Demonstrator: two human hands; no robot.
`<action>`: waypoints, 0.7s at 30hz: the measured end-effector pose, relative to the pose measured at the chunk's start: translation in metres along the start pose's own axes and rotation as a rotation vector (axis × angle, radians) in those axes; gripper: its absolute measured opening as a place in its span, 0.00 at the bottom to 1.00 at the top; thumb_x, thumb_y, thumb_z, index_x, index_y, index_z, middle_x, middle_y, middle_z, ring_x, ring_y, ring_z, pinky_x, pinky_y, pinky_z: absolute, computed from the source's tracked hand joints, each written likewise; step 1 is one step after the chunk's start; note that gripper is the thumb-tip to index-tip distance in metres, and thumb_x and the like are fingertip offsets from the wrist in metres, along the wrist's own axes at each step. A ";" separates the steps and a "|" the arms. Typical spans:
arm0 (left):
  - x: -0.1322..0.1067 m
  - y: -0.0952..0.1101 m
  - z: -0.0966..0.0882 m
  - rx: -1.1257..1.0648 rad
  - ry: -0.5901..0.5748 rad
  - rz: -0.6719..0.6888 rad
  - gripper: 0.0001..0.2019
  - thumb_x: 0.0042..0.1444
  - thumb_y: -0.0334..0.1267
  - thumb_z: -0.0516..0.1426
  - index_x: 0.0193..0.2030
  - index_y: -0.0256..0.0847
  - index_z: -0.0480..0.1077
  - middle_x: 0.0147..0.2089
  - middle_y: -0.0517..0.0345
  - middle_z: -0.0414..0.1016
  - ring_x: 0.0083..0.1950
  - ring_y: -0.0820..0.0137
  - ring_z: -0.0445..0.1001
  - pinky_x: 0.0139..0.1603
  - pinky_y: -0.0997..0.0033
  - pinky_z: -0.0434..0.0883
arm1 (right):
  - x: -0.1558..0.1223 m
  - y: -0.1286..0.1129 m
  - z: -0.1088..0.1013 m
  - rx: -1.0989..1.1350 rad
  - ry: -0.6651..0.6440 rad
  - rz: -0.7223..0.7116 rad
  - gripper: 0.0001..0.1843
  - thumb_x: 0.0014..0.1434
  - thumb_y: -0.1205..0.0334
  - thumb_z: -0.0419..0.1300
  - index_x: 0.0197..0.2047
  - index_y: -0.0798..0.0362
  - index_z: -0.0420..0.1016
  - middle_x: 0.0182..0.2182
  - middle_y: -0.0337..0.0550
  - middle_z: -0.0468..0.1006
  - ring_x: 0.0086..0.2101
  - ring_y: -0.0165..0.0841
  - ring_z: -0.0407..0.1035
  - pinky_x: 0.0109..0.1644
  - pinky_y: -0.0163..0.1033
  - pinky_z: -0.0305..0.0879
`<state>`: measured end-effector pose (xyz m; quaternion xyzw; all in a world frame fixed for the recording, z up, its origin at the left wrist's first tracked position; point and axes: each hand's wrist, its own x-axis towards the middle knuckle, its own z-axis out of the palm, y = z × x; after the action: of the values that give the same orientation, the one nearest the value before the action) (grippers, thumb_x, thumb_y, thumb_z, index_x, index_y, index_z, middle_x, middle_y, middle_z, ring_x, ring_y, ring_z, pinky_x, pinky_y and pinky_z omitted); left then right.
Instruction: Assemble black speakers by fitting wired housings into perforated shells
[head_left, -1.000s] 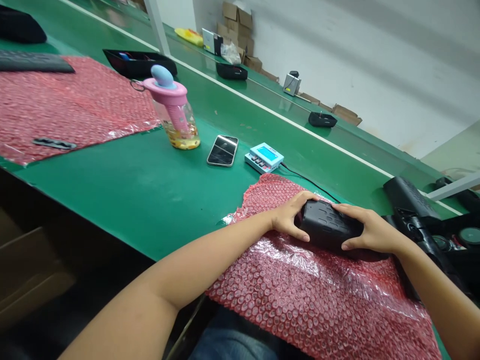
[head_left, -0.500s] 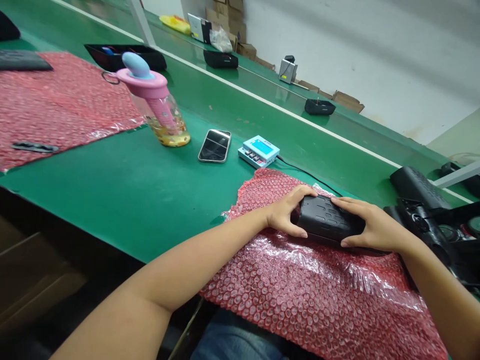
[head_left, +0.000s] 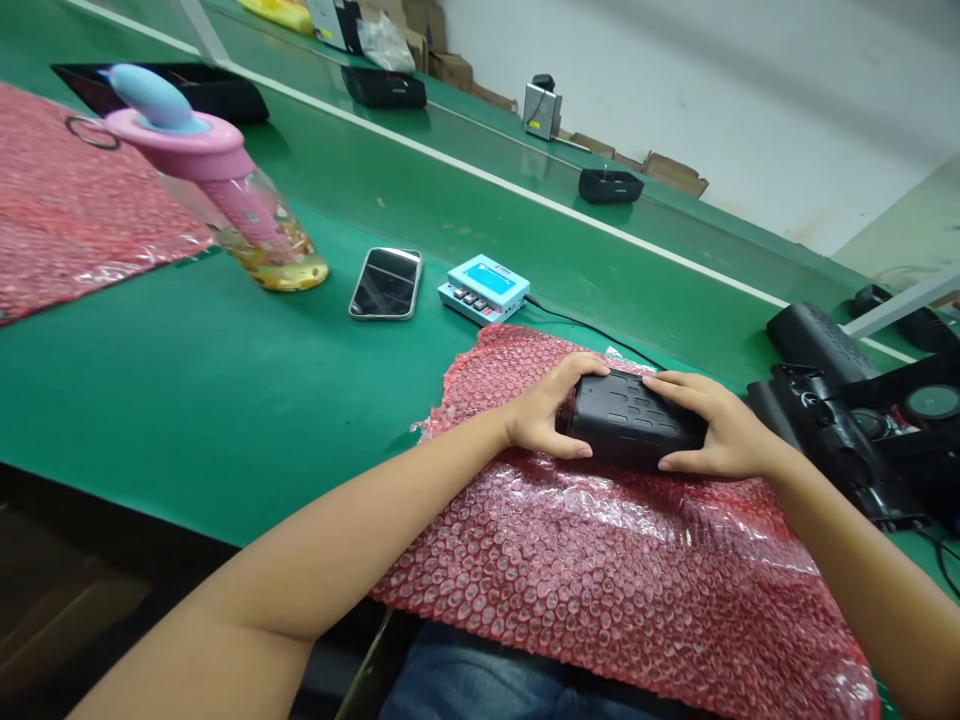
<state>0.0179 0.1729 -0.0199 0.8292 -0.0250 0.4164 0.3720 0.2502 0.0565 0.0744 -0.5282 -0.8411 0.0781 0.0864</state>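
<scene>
A black box-shaped casing point(head_left: 634, 415) with raised patterns on its top lies on a sheet of red bubble wrap point(head_left: 630, 590). My left hand point(head_left: 555, 410) grips its left end, thumb on the near side and fingers at the far edge. Around the right end my right hand point(head_left: 716, 425) is wrapped in the same way. The casing's underside and both its ends are partly hidden. Just beyond the wrap sits a light-blue device point(head_left: 486, 288) with a lit screen and a row of buttons.
A phone point(head_left: 386, 284) and a pink-lidded bottle point(head_left: 247, 200) stand to the left on the green table point(head_left: 187, 400). More bubble wrap point(head_left: 90, 210) lies at far left. Black speaker-like parts point(head_left: 840, 430) crowd the right side. Black shells point(head_left: 611, 185) rest along the green line behind.
The camera view has shifted, so most things appear further left. A long dark edge under the casing's right end no longer shows. Both hands keep their hold on the casing.
</scene>
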 end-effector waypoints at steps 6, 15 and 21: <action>-0.001 -0.002 -0.002 0.040 -0.025 -0.003 0.41 0.39 0.54 0.63 0.59 0.48 0.52 0.55 0.46 0.56 0.59 0.49 0.58 0.58 0.40 0.59 | 0.000 0.000 0.004 0.007 0.058 -0.014 0.45 0.44 0.41 0.65 0.62 0.51 0.60 0.57 0.52 0.65 0.55 0.45 0.61 0.57 0.55 0.59; 0.000 -0.002 -0.004 0.027 -0.042 -0.012 0.43 0.37 0.55 0.64 0.59 0.48 0.51 0.55 0.47 0.55 0.58 0.50 0.59 0.58 0.42 0.61 | 0.001 -0.003 0.002 0.021 0.026 0.032 0.44 0.43 0.45 0.67 0.62 0.49 0.60 0.58 0.50 0.65 0.55 0.44 0.61 0.58 0.54 0.59; -0.001 -0.001 -0.002 0.044 -0.054 -0.007 0.46 0.34 0.56 0.66 0.59 0.50 0.50 0.55 0.47 0.55 0.58 0.50 0.59 0.59 0.43 0.61 | -0.005 -0.003 0.001 -0.042 0.029 -0.007 0.43 0.46 0.43 0.64 0.63 0.48 0.59 0.58 0.50 0.64 0.55 0.45 0.61 0.57 0.55 0.60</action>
<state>0.0165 0.1752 -0.0205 0.8483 -0.0228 0.3930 0.3543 0.2498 0.0511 0.0738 -0.5282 -0.8429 0.0523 0.0878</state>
